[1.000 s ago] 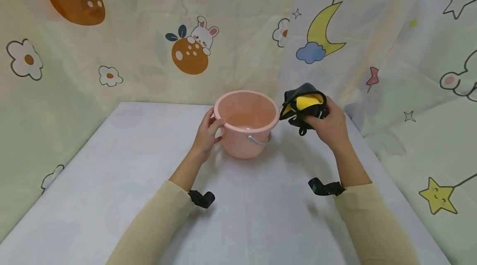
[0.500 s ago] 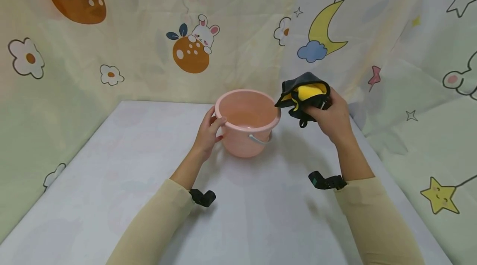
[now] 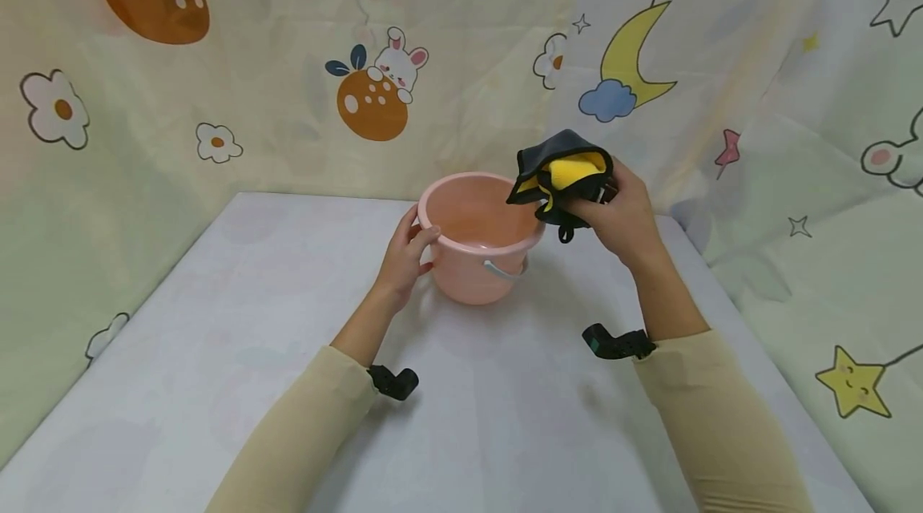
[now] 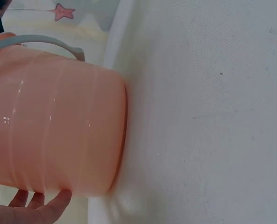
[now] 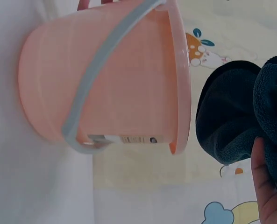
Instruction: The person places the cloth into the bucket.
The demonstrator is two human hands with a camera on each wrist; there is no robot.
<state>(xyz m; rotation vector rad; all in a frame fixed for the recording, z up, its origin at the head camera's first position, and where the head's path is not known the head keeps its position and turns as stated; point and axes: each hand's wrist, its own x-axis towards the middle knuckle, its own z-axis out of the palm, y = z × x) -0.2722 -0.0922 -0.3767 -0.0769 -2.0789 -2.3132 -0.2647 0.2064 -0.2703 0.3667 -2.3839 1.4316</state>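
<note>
A pink plastic bucket [image 3: 469, 268] stands upright on the white table. My left hand [image 3: 404, 256] holds it at the left, thumb at the rim and fingers against the outer wall; those fingers [image 4: 59, 203] also show along its side in the left wrist view. Bunched in my right hand [image 3: 623, 216] is a dark grey and yellow cleaning cloth [image 3: 570, 168] with a small black loop. It hangs over the right part of the bucket's rim and hides some of the opening. Its dark side [image 5: 231, 107] looks plush in the right wrist view.
A grey handle [image 5: 94, 70] hangs down the bucket's near right side. The white table [image 3: 238, 385] reaches back to a printed cloth backdrop [image 3: 274, 80]. Black wrist cameras sit at both sleeve cuffs.
My right hand has lifted the cloth and carried it left, from beside the bucket to over its rim. The left hand and the bucket stay in place.
</note>
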